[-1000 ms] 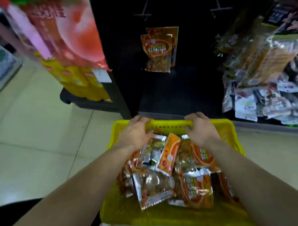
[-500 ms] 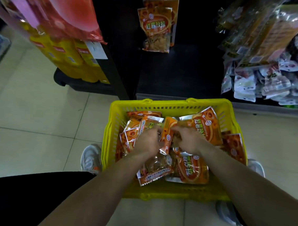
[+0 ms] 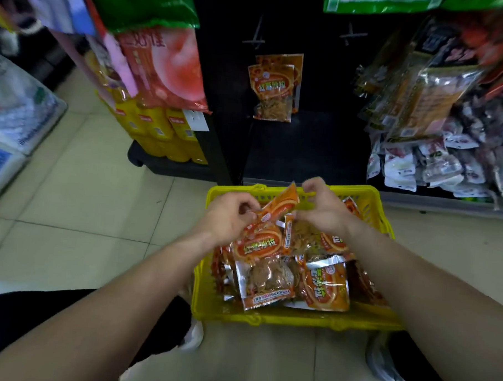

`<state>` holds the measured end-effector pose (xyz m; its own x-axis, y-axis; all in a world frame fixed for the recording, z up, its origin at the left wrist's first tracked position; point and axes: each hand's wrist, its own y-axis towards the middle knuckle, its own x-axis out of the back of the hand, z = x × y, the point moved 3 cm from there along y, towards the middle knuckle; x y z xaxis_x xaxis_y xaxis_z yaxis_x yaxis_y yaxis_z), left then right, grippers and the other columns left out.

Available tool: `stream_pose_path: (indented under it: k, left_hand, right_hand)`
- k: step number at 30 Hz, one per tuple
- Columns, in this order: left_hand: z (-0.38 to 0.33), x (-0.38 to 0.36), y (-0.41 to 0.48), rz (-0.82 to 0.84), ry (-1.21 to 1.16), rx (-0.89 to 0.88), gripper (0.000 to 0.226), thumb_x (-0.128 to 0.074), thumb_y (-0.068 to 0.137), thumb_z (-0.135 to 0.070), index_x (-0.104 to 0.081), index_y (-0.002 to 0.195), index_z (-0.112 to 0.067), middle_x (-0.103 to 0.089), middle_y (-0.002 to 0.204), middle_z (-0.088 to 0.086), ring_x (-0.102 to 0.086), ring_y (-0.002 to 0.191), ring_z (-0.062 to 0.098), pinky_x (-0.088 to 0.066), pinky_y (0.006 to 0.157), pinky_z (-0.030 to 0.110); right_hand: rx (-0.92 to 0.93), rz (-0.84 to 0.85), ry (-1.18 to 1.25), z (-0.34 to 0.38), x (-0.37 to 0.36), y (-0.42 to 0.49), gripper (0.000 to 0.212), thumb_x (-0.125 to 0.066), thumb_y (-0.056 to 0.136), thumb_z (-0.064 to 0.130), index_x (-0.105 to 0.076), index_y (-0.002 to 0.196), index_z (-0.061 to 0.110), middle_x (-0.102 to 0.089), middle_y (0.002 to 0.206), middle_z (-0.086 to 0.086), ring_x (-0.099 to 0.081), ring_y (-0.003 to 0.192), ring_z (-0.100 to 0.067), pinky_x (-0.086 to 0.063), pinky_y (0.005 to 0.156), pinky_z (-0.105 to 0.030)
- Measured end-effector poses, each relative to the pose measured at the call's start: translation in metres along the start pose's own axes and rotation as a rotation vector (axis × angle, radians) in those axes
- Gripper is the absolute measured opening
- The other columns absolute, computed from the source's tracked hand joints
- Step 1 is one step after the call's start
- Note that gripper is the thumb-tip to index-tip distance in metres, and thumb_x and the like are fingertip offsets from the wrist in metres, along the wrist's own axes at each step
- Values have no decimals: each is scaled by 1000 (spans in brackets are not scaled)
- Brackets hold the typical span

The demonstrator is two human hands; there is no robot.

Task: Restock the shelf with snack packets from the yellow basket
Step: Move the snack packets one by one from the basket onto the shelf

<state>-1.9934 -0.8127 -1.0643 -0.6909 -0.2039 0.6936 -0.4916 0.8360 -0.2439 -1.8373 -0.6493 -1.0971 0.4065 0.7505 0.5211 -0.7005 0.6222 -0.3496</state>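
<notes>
One orange snack packet (image 3: 281, 203) is held just above the heap, a little above the middle of the frame. It is tilted, so its upper corner points at the far rim of the yellow basket (image 3: 371, 195). I think it is held this way to separate it from the pile and to turn its top edge upward, where the hanging hole probably is.

The left hand (image 3: 229, 218) has its fingers (image 3: 251, 207) curled and pinches the lower left end of the packet. The right hand (image 3: 324, 208) comes from the other side. Its fingertips (image 3: 312, 185) are closed together at the upper right corner, and it seems they pinch that corner, though the contact is partly hidden. So the packet is stretched between both hands, from lower left to upper right, and not deep inside either palm.

Under the hands, many other packets (image 3: 324, 285) lie loose and overlapping in the basket, which stands on the tiled floor (image 3: 85, 197) directly before the shelf (image 3: 304, 146). This placing keeps the stock near the display.

Higher, in the upper middle of the frame, a few hanging packets (image 3: 273, 90) of the same orange kind are on the dark panel. Above and to the right of them are bare hooks (image 3: 255, 40), probably the places to fill.
</notes>
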Motion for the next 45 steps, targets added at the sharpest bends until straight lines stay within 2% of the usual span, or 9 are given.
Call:
stream_pose_path:
  k: [2,7,12,15,22,24,30,36,45]
  left_hand:
    - [-13,22,-13,19,-7,-46,25,-71,90,-17,-64,80,-38,-64,85,-12,-64,87,15,-54,87,36]
    - [-51,66,-47,33,-96,-155,22,-76,86,-16,-69,79,-36,-67,85,-11,-66,87,13,-54,82,41]
    - [-66,75,-63,-83,-389,-86,14,-79,85,-20,-70,81,-31,-74,94,3,-72,93,23,-59,83,52]
    - [-66,61,-62,-48,-480,-15,18,-82,82,-22,-67,92,-22,-75,98,7,-74,93,23,-60,83,53]
    - [-64,32,-51,-38,-475,51,34,-79,83,-15,-63,113,-21,-78,97,-5,-74,91,8,-60,81,32]
    - [-64,30,-44,-85,-422,36,29,-77,86,-16,-65,111,-24,-75,99,-9,-72,93,4,-58,75,22]
    - [-49,26,-14,-134,-244,39,25,-74,89,-18,-67,113,-21,-72,105,-8,-67,95,5,-58,80,29]
    - [-39,24,5,-134,-168,37,22,-74,90,-23,-67,110,-23,-71,106,-8,-67,98,9,-55,78,26]
    - [-42,23,16,-93,-226,43,22,-73,90,-22,-66,111,-25,-71,109,-8,-66,104,9,-57,85,31]
  right_hand:
    - [29,45,28,24,16,-18,71,-87,74,19,-46,131,26,-50,131,5,-53,117,-19,-51,95,-41]
    - [136,45,-31,68,48,-74,23,-84,77,16,-65,87,21,-71,88,0,-70,83,-15,-56,79,-39]
    - [165,-65,222,82,69,-123,19,-71,90,10,-54,83,13,-65,68,-9,-65,66,-26,-55,64,-41]
    - [112,-143,329,73,69,-125,24,-68,93,8,-49,80,14,-63,69,-15,-63,67,-29,-56,61,-49]
    - [-49,-138,477,52,64,-97,17,-68,94,14,-51,90,14,-75,77,-5,-73,68,-18,-55,51,-30]
    - [-97,-155,417,37,65,-82,18,-70,93,22,-56,100,13,-76,86,-7,-75,73,-20,-57,57,-32]
    - [-415,-191,-255,-59,79,-39,38,-60,95,31,-58,130,18,-63,127,-17,-60,114,-36,-49,90,-38]
    - [-503,-109,-412,-93,41,-22,35,-60,93,22,-59,124,9,-66,121,-20,-62,111,-38,-52,88,-39]
    - [-586,-289,-511,-106,30,-14,38,-57,92,14,-51,128,4,-64,121,-20,-63,112,-39,-52,89,-47]
